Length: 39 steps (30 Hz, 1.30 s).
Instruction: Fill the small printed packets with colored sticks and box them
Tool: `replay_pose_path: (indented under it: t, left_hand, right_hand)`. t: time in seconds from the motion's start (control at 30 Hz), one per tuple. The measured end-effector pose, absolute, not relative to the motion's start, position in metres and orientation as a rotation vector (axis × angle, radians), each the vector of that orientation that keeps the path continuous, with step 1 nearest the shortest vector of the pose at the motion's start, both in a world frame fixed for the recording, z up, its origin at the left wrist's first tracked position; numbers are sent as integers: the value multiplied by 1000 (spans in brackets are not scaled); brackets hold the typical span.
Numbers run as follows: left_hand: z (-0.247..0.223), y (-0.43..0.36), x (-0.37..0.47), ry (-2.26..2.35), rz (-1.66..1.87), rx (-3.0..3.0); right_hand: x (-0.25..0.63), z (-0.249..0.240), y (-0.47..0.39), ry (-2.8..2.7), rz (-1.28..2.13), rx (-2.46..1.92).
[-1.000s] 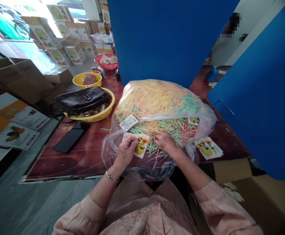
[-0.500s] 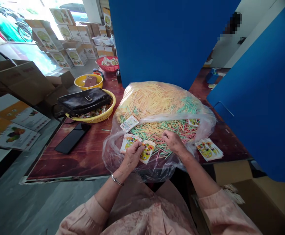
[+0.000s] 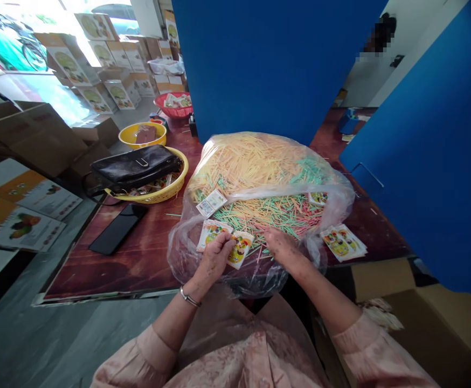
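My left hand [image 3: 217, 254] is closed, pinching a small printed packet [image 3: 241, 251] with colourful cartoon pictures. Just left of it lie more printed packets [image 3: 208, 235], partly covered by the hand. My right hand [image 3: 281, 247] is closed with its fingers bent downward at the near edge of a heap of thin coloured sticks [image 3: 255, 213]. Whatever its fingertips hold is hidden. A large clear plastic bag [image 3: 324, 207] surrounds the sticks, its mouth spread toward me. Another packet [image 3: 212, 203] rests on the bag's left side.
A stack of packets [image 3: 344, 242] lies to the right on the dark red table [image 3: 150, 269]. On the left are a phone [image 3: 118, 229], a yellow basket [image 3: 181, 186] carrying a black handbag [image 3: 138, 164], and a yellow bowl [image 3: 124, 137]. Blue panels [image 3: 260, 64] stand behind; an open carton [image 3: 429, 328] sits lower right.
My right hand has moved down and slightly left, nearer the packet in my left hand. The left hand keeps its pinch on the packet. The whole view has shifted a little.
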<state>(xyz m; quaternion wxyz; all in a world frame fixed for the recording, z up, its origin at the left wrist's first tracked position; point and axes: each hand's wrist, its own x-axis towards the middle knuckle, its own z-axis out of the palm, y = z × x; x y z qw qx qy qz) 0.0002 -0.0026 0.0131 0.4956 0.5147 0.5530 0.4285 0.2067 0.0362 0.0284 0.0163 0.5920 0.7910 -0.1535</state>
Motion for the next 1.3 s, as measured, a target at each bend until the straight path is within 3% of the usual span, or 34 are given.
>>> replay_pose_path:
  t: [0.13,0.3,0.4,0.67,0.73,0.87,0.93,1.1,1.2,1.3]
  left_hand:
    - [14,-5,7,1363,991,1344]
    - [16,-3,21,1379,959,1402]
    - [17,-2,31,1345,976,1373]
    - [22,-1,38,1164,1042,1117]
    - [24,-1,40,1119,1050,1032]
    - [30,-2,51,1085,1107,955]
    - [36,-3,57,1080,1094,1012]
    - [42,-3,48,1160,1096,1142]
    - [36,0,26,1250,1160,1151]
    - [30,3,2,1380,1227,1162]
  right_hand:
    - [214,33,42,2615,-695,2153]
    - [204,49,37,2683,-2004,2500]
    - [189,50,28,2776,-2266,2444]
    - [190,44,15,3205,-1193,1971]
    - [188,41,8,3194,-1262,2011]
    - [182,28,-8,2839,-1879,2307]
    - [193,26,-11,2710,-1892,2532]
    - [280,32,0,2637,-819,3033]
    - [337,17,14,2496,-153,2908]
    - [374,-15,22,2427,143,2529]
